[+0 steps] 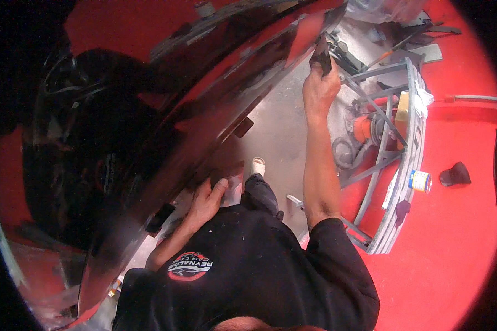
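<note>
A large, glossy dark car body (pixel 165 132) with red reflections fills the left side and slants up to the top middle. My right arm is stretched far forward. Its hand (pixel 321 91) is closed around a thin dark piece (pixel 322 58) at the far end of the car's edge; whether this is a cloth or part of the car I cannot make out. Low beside my body, my left hand (pixel 207 199) grips the edge of a shiny dark panel (pixel 234 179), thumb on the near face and fingertips partly hidden.
To the right stands a grey metal frame (pixel 414 138) bearing a yellow box (pixel 402 110) and a labelled tin (pixel 420 181). An orange round device (pixel 362 128) lies within its legs. A dark cap-like thing (pixel 455 174) shows against the red surface. Plastic sheeting (pixel 381 8) hangs at top.
</note>
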The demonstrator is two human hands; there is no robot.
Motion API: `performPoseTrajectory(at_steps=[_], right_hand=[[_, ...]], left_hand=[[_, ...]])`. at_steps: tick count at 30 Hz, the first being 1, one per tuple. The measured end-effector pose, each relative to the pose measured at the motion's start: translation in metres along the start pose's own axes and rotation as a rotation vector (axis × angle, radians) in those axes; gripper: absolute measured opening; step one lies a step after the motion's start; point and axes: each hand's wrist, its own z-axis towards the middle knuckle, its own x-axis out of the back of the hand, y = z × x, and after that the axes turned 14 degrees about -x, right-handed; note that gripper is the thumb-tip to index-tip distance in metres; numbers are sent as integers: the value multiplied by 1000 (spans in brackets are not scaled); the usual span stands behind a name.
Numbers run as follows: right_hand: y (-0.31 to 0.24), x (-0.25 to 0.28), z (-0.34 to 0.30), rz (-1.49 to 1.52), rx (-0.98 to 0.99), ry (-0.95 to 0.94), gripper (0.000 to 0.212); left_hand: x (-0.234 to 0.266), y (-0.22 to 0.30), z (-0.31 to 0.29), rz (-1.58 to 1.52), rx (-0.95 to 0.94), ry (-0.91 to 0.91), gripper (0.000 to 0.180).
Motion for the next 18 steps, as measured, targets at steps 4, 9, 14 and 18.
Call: performPoseTrajectory(at_steps=[4, 9, 14, 18], right_hand=[[0, -5, 1, 72, 47, -39, 32], [-29, -4, -59, -35, 155, -23, 38], [-33, 17, -93, -3, 141, -196, 48], [-35, 68, -110, 33, 181, -366, 48]], left_hand=[[-4, -17, -3, -24, 11, 10, 60], [-2, 18, 4, -21, -7, -5, 57], [-11, 20, 17, -313, 27, 91, 46], [-32, 50, 36, -598, 96, 296, 39]])
